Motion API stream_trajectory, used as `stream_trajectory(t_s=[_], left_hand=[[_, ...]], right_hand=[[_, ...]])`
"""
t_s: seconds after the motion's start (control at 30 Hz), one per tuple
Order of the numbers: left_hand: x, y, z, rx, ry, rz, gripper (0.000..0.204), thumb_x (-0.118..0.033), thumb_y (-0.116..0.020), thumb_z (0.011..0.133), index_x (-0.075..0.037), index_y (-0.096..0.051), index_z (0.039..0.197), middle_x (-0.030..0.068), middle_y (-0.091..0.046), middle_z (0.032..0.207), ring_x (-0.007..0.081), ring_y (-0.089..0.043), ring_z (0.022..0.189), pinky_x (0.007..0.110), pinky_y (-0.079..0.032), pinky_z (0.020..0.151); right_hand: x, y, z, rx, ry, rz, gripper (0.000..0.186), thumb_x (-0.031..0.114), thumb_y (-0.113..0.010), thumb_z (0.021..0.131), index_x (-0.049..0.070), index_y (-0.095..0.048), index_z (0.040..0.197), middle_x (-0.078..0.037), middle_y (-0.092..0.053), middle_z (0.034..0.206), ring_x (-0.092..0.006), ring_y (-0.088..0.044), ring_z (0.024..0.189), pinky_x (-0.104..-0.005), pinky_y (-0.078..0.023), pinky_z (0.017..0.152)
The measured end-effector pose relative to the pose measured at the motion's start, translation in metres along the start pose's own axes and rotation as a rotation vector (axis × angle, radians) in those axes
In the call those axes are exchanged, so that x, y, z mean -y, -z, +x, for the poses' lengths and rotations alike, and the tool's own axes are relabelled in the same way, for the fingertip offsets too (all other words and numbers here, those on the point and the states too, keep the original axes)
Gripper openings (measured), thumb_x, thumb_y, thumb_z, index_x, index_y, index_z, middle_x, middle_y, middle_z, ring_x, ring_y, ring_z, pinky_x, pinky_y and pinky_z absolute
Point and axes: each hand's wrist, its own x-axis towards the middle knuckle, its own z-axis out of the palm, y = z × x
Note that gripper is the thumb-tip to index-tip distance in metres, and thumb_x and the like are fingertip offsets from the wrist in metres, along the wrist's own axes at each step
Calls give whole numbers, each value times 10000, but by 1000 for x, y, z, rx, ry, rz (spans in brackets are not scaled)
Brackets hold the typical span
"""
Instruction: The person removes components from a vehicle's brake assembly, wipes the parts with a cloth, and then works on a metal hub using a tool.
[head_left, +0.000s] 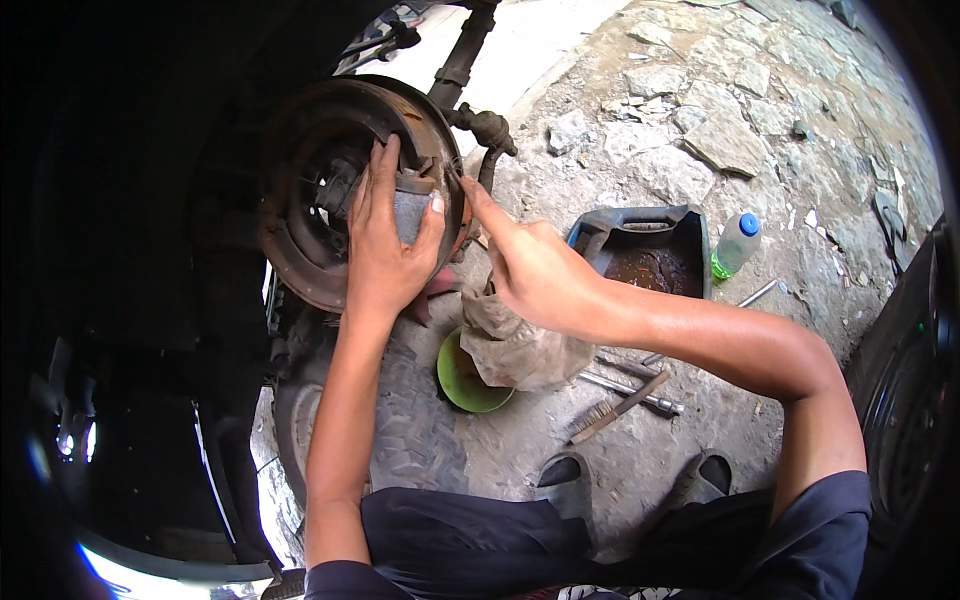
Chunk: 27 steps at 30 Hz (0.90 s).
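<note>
A rusty brake disc (300,262) is mounted on a vehicle's axle at the upper left. Over its face lies my left hand (385,245), fingers and thumb around a grey block that looks like a brake pad (409,212). My right hand (535,265) is at the disc's right edge, its index finger stretched out to the rim. Its other fingers are curled and partly hidden. A dirty beige rag (525,345) hangs directly below that hand and seems to be held in it. Behind the rag a green bowl (470,388) stands on the ground.
To the right sit a cut-open dark container (655,268) with dark liquid and a bottle (735,246) with a blue cap. A wire brush (620,408) and a metal wrench bar (635,393) lie nearby. A tyre (405,425) is at lower left; loose stones (725,142) lie farther off.
</note>
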Motion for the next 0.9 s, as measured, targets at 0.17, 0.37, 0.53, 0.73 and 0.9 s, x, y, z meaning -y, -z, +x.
stream_trajectory(t_s=[0.17, 0.37, 0.53, 0.73, 0.9], left_hand=[[-1, -2, 2, 13, 1, -10, 665, -176, -667, 936, 19, -403, 1514, 305, -473, 1484, 441, -474, 1378, 471, -376, 1148], [-1, 1, 1, 40, 29, -42, 700, -200, -660, 921, 40, -379, 1515, 351, -423, 1502, 495, -430, 1393, 509, -346, 1163], [-2, 1, 1, 36, 35, -48, 696, -196, -660, 919, 29, -385, 1517, 352, -425, 1500, 493, -427, 1396, 509, -346, 1163], [-1, -2, 3, 4, -15, 2, 665, -163, -679, 935, -11, -409, 1524, 282, -496, 1478, 413, -501, 1367, 446, -400, 1135], [-3, 0, 1, 6, 8, 13, 669, -163, -678, 930, -9, -407, 1522, 284, -498, 1474, 416, -507, 1359, 448, -402, 1132]], right_hand=[[-12, 3, 23, -148, 113, -7, 681, -81, -495, 859, -66, -307, 1513, -321, -613, 705, -469, -670, 684, -517, -522, 643], [5, 14, 46, -91, 111, -71, 626, -65, -513, 857, -107, -349, 1461, -332, -622, 703, -475, -685, 718, -518, -551, 639], [4, 6, 10, -46, 49, -45, 646, -78, -507, 841, -114, -344, 1465, -354, -606, 683, -494, -675, 700, -537, -546, 654], [-7, 10, 41, -127, 158, -47, 678, -86, -502, 835, -98, -320, 1487, -352, -606, 680, -501, -670, 694, -538, -546, 656], [-5, 10, 42, -106, 152, -46, 695, -89, -490, 839, -77, -299, 1508, -330, -614, 684, -507, -664, 684, -538, -544, 643]])
